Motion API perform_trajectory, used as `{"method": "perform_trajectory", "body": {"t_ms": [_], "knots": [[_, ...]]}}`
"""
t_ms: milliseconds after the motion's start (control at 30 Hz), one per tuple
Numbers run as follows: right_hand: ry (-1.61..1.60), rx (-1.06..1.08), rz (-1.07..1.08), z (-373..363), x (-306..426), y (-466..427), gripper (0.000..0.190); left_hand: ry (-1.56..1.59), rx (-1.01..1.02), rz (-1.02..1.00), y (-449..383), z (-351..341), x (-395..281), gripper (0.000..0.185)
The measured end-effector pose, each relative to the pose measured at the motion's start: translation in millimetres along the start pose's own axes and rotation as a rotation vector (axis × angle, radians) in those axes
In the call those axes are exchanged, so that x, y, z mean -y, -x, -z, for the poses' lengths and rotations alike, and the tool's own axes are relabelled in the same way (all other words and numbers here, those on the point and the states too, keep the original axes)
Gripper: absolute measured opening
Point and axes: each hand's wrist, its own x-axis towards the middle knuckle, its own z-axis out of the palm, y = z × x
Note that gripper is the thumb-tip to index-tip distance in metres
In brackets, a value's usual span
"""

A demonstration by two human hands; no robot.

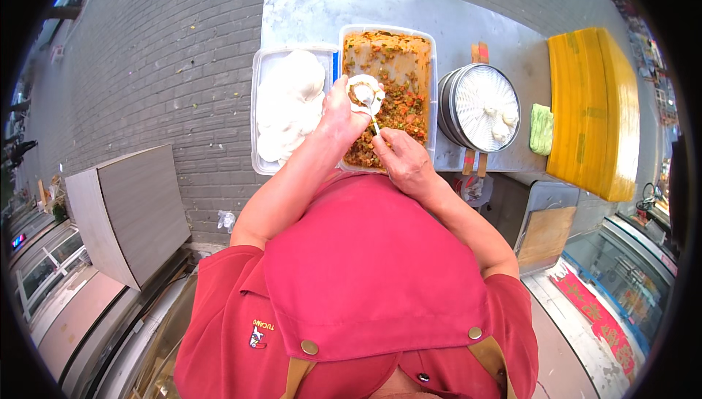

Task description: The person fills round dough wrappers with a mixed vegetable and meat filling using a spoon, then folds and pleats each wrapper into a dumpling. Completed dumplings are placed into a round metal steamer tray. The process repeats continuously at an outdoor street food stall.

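Observation:
A round dough wrapper (375, 88) lies cupped in my left hand (344, 111), with some brown filling at its middle. My right hand (405, 158) grips a spoon (375, 124) whose bowl rests on the filling inside the wrapper. Both hands are over a clear plastic tub (434, 92) of chopped filling (406, 108) with red and green bits. The filling is heaped toward my side, and the far part of the tub's bottom is smeared. To the left, a second plastic tub (256, 119) holds white dough (293, 103), partly hidden by my left forearm.
Right of the filling tub, stacked round steamer trays (477, 83) carry several small buns (500, 124) and sit over wooden strips (469, 162). Beyond are a green cloth (542, 129) and a large yellow taped box (587, 114). All stand on a metal table (307, 12) above grey brick paving (219, 59).

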Motion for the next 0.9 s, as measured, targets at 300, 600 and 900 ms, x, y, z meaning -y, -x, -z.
{"method": "perform_trajectory", "body": {"t_ms": [300, 600, 900], "knots": [[-0.628, -0.380, -0.645, 62.5, 44.4, -27.4, 0.018, -0.074, 0.081, -0.090, 13.1, 4.1, -1.3, 0.045], [-0.986, -0.432, -0.985, 35.3, 28.5, -11.8, 0.024, -0.143, 0.204, -0.086, 14.9, 7.2, -15.6, 0.046], [-0.533, -0.221, -0.945, 30.4, -5.2, 28.7, 0.015, -0.180, 0.157, -0.054, 18.3, 43.4, -66.6, 0.040]]}}
